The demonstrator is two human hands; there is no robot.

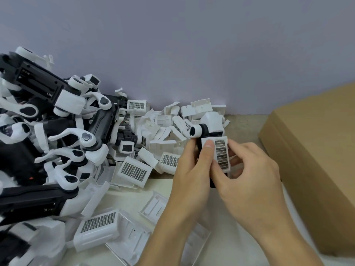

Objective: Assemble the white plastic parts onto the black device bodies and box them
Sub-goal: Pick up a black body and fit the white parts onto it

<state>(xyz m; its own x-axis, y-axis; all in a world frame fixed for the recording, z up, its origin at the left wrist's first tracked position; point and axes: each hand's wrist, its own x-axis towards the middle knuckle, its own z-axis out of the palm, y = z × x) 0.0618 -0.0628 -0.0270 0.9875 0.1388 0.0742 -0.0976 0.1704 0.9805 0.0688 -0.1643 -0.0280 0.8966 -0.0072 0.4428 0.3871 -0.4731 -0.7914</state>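
Observation:
I hold a black device body point(204, 131) upright above the table, its white jointed head at the top. My left hand point(192, 171) grips the body from the left, thumb pressing a white grille cover point(221, 153) against its side. From the right, my right hand point(247, 173) pinches the same cover between thumb and curled fingers. The lower end of the body is hidden behind my hands.
A heap of black-and-white device bodies point(40, 116) fills the left. Loose white grille covers point(134, 171) lie scattered across the table middle and front. A brown cardboard box point(315, 160) stands at the right. A grey wall point(192, 54) closes the back.

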